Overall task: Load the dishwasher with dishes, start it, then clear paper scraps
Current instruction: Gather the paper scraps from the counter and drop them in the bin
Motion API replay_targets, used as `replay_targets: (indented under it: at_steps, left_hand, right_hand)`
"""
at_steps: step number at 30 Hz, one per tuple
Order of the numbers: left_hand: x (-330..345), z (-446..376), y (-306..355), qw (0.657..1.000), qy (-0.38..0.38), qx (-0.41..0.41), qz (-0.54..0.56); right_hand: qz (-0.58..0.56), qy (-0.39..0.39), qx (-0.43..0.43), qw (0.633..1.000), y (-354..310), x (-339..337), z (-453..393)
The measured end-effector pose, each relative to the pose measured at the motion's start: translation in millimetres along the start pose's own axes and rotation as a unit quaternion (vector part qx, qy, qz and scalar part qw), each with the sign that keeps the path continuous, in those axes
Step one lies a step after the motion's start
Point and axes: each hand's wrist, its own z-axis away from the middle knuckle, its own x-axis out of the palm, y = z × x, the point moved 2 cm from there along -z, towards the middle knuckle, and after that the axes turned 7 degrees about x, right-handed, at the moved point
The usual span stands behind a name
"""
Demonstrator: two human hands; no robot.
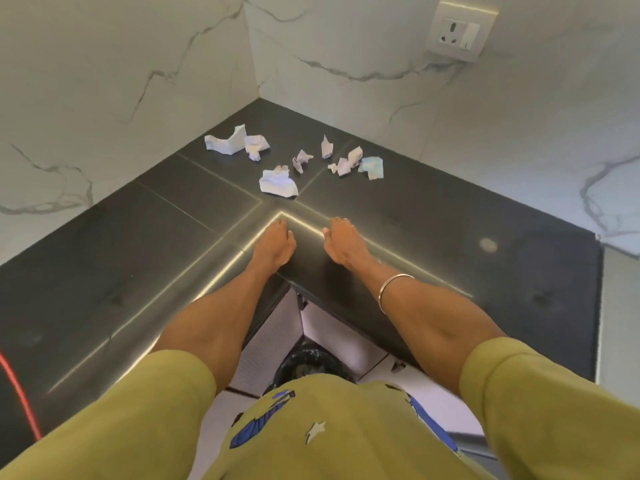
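Observation:
Several crumpled white paper scraps lie scattered in the far corner of the black countertop (433, 216). The largest scrap (278, 183) is nearest to me, another big scrap (225, 142) sits at the far left, and a pale blue scrap (372, 167) lies at the right of the group. My left hand (273, 245) and my right hand (343, 242) rest side by side on the counter's inner corner, fingers curled downward, well short of the scraps. Neither hand holds anything that I can see. No dishwasher or dishes appear in view.
White marble walls meet behind the scraps, with a wall socket (459, 31) at the upper right. A bin with a black liner (308, 363) stands on the floor below the counter corner. A red cord (17, 393) crosses the counter at the far left.

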Motion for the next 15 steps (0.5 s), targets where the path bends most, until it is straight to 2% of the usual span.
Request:
replay_targets:
  at_steps: [7,15]
  left_hand:
    - [-7,-53,1,0.999,0.031,-0.024,-0.011]
    - [-16,-108,-15,0.999,-0.001,-0.002,-0.053]
  right_hand:
    - [-0.001,-0.014,-0.018,1.0,-5,-3,-48]
    - [-0.028,-0.043,0.022,0.998,-22,2,-94]
